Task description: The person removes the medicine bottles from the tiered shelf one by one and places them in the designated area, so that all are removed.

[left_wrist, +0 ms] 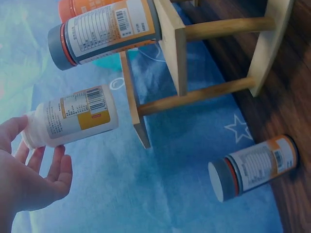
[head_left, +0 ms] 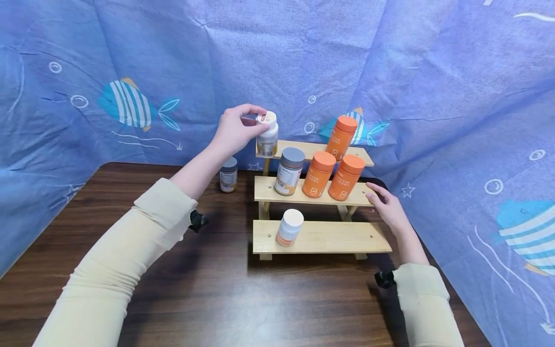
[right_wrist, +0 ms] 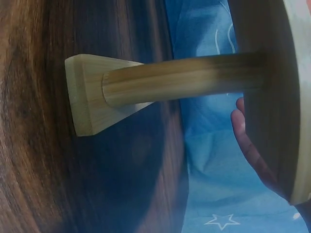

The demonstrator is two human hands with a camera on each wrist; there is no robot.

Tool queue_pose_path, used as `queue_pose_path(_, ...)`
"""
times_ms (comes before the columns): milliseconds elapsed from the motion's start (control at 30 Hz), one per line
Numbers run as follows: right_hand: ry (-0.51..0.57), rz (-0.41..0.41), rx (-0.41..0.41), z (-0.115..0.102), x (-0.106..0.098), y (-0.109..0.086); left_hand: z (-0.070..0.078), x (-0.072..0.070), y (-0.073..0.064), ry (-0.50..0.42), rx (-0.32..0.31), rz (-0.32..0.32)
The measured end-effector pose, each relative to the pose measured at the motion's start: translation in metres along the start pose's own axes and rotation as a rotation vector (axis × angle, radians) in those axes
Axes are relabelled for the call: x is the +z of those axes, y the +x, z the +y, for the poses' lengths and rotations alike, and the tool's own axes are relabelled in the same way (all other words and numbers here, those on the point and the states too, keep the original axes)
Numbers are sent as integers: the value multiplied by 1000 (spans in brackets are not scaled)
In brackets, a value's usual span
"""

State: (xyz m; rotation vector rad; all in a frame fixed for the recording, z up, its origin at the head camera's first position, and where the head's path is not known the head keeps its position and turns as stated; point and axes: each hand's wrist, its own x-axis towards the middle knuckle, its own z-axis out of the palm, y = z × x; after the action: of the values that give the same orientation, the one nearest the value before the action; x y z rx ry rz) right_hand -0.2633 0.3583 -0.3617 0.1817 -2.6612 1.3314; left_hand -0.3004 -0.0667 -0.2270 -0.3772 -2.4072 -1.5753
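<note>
My left hand [head_left: 237, 129] pinches a white bottle [head_left: 267, 140] by its white cap, with the thumb and fingers around the cap. The bottle is upright over the left end of the top shelf [head_left: 295, 147] of a three-step wooden rack. In the left wrist view a small gap shows between the bottle's base [left_wrist: 111, 109] and that shelf's plank [left_wrist: 130, 92]. My right hand [head_left: 388, 207] rests at the right end of the middle shelf [head_left: 265, 189], its fingers loosely extended. In the right wrist view the plank [right_wrist: 274, 111] partly hides the fingers [right_wrist: 248, 143].
The middle shelf carries a grey-capped bottle [head_left: 289, 172] and two orange bottles [head_left: 318, 176]. Another orange bottle [head_left: 341, 137] stands on the top shelf, and a small white bottle [head_left: 289, 229] on the bottom shelf. A grey-capped bottle [head_left: 228, 176] stands on the table left of the rack.
</note>
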Motion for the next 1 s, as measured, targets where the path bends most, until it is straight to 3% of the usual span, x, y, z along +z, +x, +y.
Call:
queue_pose_path(167, -121, 30, 2, 2, -1, 1, -7, -7, -8, 13, -5, 6)
queue_pose_path(400, -132, 50, 13, -2, 0, 1, -16, -17, -19, 56, 3, 2)
queue_pose_path(567, -75, 53, 41, -7, 1, -2, -24, -26, -24, 56, -7, 6)
queue_pose_path(800, 3, 61, 57, -34, 6, -12, -29, -37, -30, 55, -39, 15)
queue_pose_path(1000, 19, 58, 63, -24, 6, -7, -36, -46, -35, 58, -46, 21)
